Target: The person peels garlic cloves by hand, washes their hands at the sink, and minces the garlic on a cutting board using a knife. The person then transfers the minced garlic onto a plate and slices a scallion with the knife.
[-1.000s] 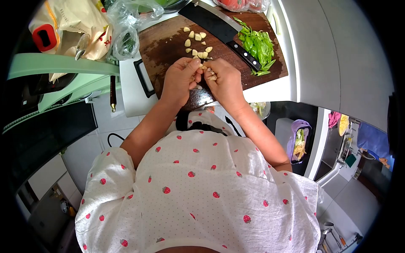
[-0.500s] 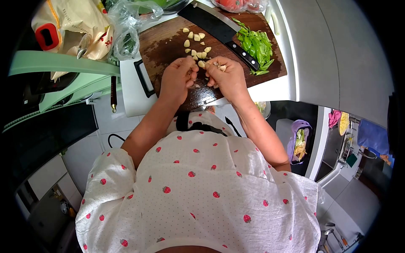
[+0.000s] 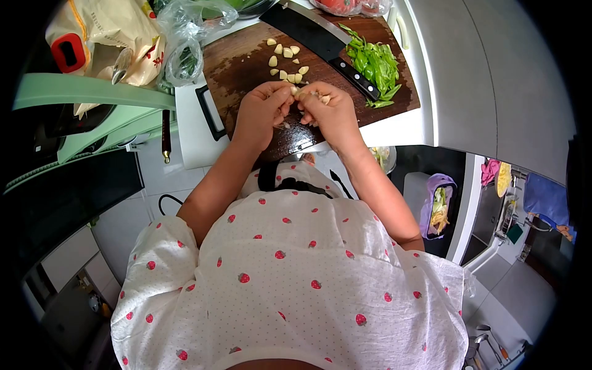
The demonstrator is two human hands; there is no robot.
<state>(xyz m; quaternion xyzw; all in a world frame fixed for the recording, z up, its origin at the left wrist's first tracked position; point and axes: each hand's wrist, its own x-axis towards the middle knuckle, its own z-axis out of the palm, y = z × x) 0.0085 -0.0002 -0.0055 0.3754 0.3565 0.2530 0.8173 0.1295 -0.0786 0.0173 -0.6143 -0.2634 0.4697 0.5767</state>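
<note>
Over the near part of a dark wooden cutting board [image 3: 237, 55], my left hand [image 3: 264, 116] and my right hand [image 3: 333, 116] meet at the fingertips. A small garlic clove [image 3: 295, 90] is pinched between them. More pale garlic [image 3: 325, 98] shows in the curl of my right hand; how much is hidden by the fingers. Several peeled garlic cloves [image 3: 288, 53] lie just beyond my hands, and bits of skin lie beneath. A black-handled cleaver [image 3: 314, 40] rests diagonally on the board. Beside its handle sits a pile of sliced green peppers [image 3: 377, 69].
Left of the board are a clear plastic bag [image 3: 185, 46], a cream-coloured package [image 3: 114, 37] and a pale green edge [image 3: 92, 92]. Bagged tomatoes [image 3: 339, 5] sit at the back. A purple-rimmed bin [image 3: 439, 206] with scraps stands low at the right.
My left fingertips have moved slightly right and up to meet my right fingertips at the clove. The cleaver, peppers and loose cloves remain in place.
</note>
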